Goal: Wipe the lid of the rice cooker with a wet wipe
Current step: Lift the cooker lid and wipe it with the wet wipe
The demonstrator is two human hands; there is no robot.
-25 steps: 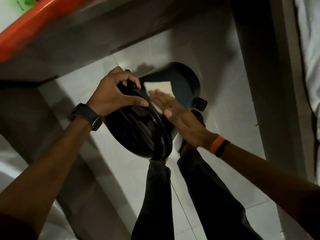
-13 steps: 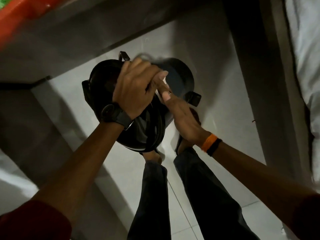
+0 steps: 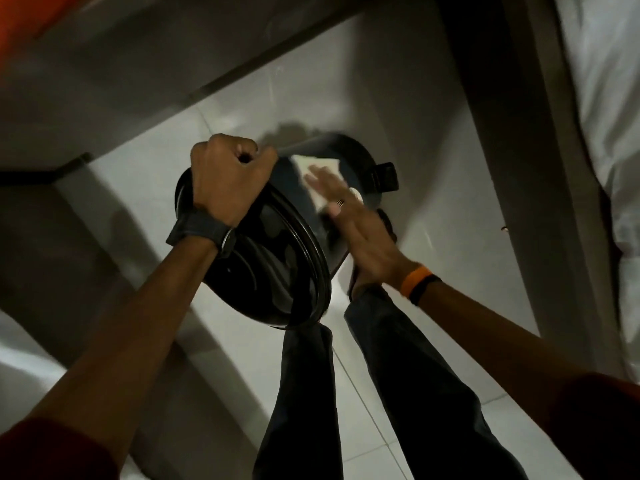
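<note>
I hold the black rice cooker lid (image 3: pixel 277 278) up on edge above the floor, tilted. Its glossy face with a raised ring is turned toward me. My left hand (image 3: pixel 228 181) is a closed fist on the lid's upper edge. The white wet wipe (image 3: pixel 311 164) lies flat on the lid's far, dark face. Flat fingers of my right hand (image 3: pixel 360 230) press on the wipe's lower part. A black tab (image 3: pixel 384 176) sticks out at the lid's right side.
My legs in dark trousers (image 3: pixel 304 393) stand on the pale tiled floor (image 3: pixel 433 237) below the lid. A dark furniture post (image 3: pixel 485 133) and white bedding (image 3: pixel 606 133) are on the right. An orange object (image 3: pixel 20 19) is at the top left.
The lid has turned in my hands. My left hand moved from covering its top to a fist on the upper edge. The wipe, hidden half a second ago, shows again under my right fingers.
</note>
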